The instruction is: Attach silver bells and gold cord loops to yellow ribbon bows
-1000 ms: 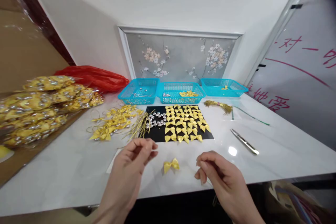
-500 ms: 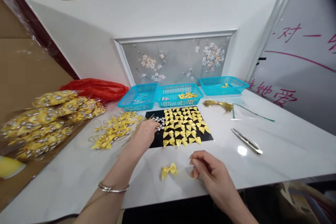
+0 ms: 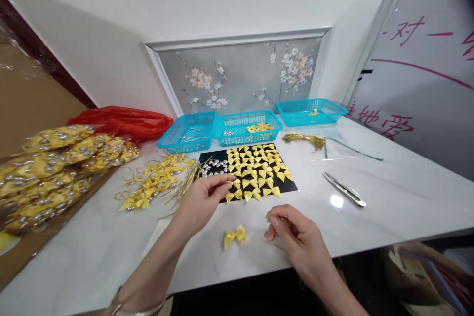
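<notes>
My left hand [image 3: 205,200] hovers over the near left part of a black mat [image 3: 291,185], its thumb and fingers curled together. Whatever they pinch is too small to see. Beneath and beside its fingertips are rows of yellow ribbon bows [image 3: 252,193], and silver beads [image 3: 215,167] lie on the mat's left side. One loose yellow bow [image 3: 235,237] rests on the table between my hands. To the right of it, my right hand [image 3: 294,232] is closed, thumb against fingers; what it grips, if anything, cannot be made out.
Three blue baskets [image 3: 187,133] stand along the wall. Finished bow ties [image 3: 155,180] and gold wires [image 3: 185,182] lie left of the mat, near bagged bows [image 3: 55,168] and a red bag [image 3: 122,123]. At right are thread snips [image 3: 344,190] and a gold tie bundle [image 3: 303,140].
My left hand has moved away from the silver beads, toward me and slightly right, uncovering them. My right hand keeps nearly the same place and pose. The camera view has shifted a little.
</notes>
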The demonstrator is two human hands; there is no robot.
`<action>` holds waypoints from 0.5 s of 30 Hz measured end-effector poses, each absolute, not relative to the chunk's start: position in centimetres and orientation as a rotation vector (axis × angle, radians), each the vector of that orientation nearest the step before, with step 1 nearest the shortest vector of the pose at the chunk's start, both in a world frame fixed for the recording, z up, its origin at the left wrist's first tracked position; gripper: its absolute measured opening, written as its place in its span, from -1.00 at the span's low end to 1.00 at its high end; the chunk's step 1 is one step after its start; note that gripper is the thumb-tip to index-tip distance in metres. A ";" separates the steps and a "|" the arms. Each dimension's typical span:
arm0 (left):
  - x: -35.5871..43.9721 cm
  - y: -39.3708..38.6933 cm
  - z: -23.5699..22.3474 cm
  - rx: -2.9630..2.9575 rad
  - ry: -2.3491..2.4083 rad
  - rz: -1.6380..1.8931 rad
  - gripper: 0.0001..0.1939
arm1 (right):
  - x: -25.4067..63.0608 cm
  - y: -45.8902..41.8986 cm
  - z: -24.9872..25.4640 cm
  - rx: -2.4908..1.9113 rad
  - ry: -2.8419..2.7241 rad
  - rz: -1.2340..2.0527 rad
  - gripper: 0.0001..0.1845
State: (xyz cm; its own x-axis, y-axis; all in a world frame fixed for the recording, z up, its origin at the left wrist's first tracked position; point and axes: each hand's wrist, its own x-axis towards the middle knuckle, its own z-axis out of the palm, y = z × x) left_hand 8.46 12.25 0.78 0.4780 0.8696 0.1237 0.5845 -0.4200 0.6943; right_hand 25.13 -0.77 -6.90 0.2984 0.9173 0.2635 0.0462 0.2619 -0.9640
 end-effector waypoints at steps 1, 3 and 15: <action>8.2 11.0 0.9 2.076 1.165 0.645 -0.73 | 25.0 -0.9 -6.7 -1.141 -1.107 0.782 -0.76; 7.8 8.5 1.1 1.954 1.101 0.648 -0.72 | 24.7 -1.2 -6.1 -1.130 -1.129 0.760 -0.81; 7.3 3.0 2.1 1.058 0.935 0.789 -0.80 | 22.9 -2.3 -2.9 -1.117 -1.385 0.397 -0.79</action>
